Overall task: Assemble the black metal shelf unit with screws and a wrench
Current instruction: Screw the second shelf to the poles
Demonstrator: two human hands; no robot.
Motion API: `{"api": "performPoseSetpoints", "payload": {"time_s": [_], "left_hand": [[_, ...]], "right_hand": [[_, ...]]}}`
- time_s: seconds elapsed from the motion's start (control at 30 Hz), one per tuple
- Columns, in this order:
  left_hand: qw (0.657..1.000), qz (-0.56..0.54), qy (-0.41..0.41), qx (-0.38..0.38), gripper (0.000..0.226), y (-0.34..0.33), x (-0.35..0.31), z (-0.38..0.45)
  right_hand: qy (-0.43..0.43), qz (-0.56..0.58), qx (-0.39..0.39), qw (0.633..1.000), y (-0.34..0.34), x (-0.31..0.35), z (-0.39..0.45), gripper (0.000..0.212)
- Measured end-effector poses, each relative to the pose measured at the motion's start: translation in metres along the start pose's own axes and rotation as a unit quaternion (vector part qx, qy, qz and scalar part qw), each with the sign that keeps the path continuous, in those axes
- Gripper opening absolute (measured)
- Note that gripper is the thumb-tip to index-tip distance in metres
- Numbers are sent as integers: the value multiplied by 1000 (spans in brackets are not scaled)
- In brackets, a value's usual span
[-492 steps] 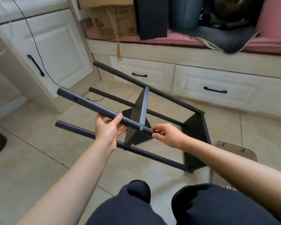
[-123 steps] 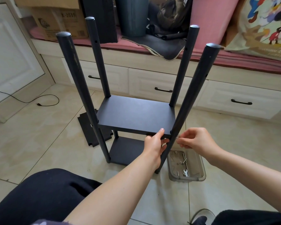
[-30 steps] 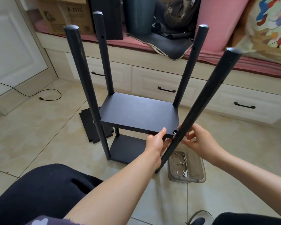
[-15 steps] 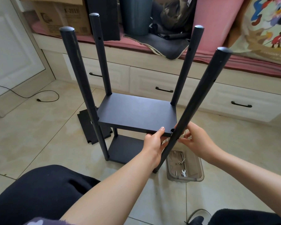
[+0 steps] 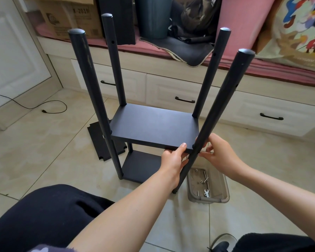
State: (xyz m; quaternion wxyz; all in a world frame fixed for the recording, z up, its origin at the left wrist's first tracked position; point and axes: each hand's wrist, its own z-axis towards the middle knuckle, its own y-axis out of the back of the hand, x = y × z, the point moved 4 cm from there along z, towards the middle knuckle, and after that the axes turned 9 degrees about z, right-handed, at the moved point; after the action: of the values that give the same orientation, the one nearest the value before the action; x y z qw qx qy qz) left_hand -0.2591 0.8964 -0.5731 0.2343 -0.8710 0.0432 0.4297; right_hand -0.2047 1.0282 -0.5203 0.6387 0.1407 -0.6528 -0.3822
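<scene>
The black metal shelf unit (image 5: 154,127) stands upright on the tiled floor, with several round posts, a middle panel and a lower panel (image 5: 141,165). My left hand (image 5: 173,159) grips the front edge of the middle panel near its right corner. My right hand (image 5: 217,154) pinches at the front right post (image 5: 224,102) where it meets that corner; whether a screw is between the fingers is hidden. This post leans outward at the top. A small wrench (image 5: 206,194) and loose screws (image 5: 205,178) lie in a clear plastic tray (image 5: 224,190) on the floor under my right hand.
A spare black panel (image 5: 98,140) lies flat on the floor left of the unit. Behind are white drawers (image 5: 182,91), a pink cushioned bench with a cardboard box (image 5: 71,17) and bags. A black cable (image 5: 49,110) trails at the left. My knees are at the bottom.
Since 16 s ago the unit went from lying on its side to standing upright. In the last second the front right post swung slightly more upright while my hands stayed at the corner.
</scene>
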Motion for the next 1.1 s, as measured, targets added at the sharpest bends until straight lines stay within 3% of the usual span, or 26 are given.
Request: {"api": "performPoseSetpoints", "payload": {"time_s": [0.13,0.23,0.33,0.43,0.5,0.53,0.57,0.63,0.67,0.73,0.8,0.83,0.93,1.1], "left_hand": [[998,54,3,-11,28,3,-1,1],[996,90,14,-22,32,9,-1,4],[994,105,18,-21,34,12,-3,3],[991,128,21,-27,35,17,-8,1],[974,220,14,-44,34,22,-15,-5],[947,314,-4,-61,35,26,-20,-9],[897,432,-42,-84,39,28,-26,-13],[730,648,-164,-144,43,28,-40,-23],[654,699,-237,-165,39,25,-46,-29],[574,706,-384,-154,26,16,-53,-41],[544,689,-463,-119,27,11,-53,-43],[541,695,-462,-103,36,9,-50,-40],[545,734,-402,-49,64,9,-39,-26],[581,708,-400,-23,58,6,-35,-15]], "right_hand": [[-1,-19,8,1000,1,0,2,35],[-31,-31,25,999,2,-4,5,59],[-69,24,97,993,-1,-6,9,77],[-79,74,128,986,-4,-3,13,66],[-93,93,125,983,-3,-2,15,60],[-98,105,123,982,-3,-1,16,59],[-103,117,119,981,-3,-1,16,58],[-114,142,106,978,-4,1,17,62],[-122,152,100,976,-4,2,17,67],[-137,172,95,971,-6,3,17,80],[-146,192,96,966,-7,4,17,88],[-151,200,94,964,-8,4,17,90],[-172,215,82,958,-9,5,18,89],[-203,230,86,948,-12,3,20,88]]}}
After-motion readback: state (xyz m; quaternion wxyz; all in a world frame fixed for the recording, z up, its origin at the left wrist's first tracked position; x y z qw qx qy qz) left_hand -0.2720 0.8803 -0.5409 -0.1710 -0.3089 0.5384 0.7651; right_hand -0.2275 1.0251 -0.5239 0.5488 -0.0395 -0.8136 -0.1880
